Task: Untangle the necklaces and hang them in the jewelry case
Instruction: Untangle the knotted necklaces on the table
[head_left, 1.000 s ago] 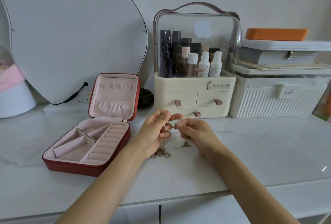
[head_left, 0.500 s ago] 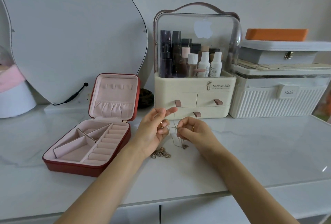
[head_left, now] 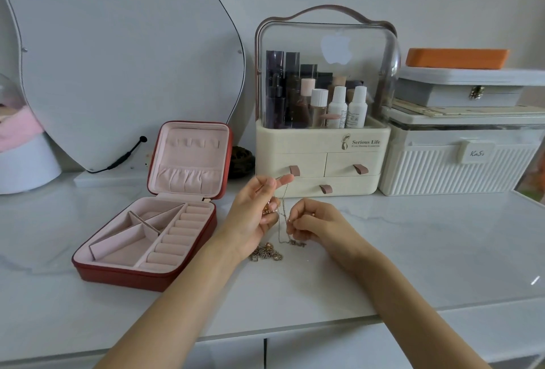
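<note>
on the white marble counter, the left hand and right hand both pinch a thin chain; tangled necklaces lie beneath them, right of the open red jewelry case; behind the case a mirror leans on the wall, a cosmetics organizer further right

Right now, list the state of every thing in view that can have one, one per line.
Jewelry case: open, lid upright, compartments bare.
Necklaces: tangled, partly heaped on the counter, none hung.
Thin chain: lifted, strung between both hands.
Left hand: pinching the chain up high.
Right hand: pinching the chain lower down.
Cosmetics organizer: drawers closed, clear cover down.
</note>
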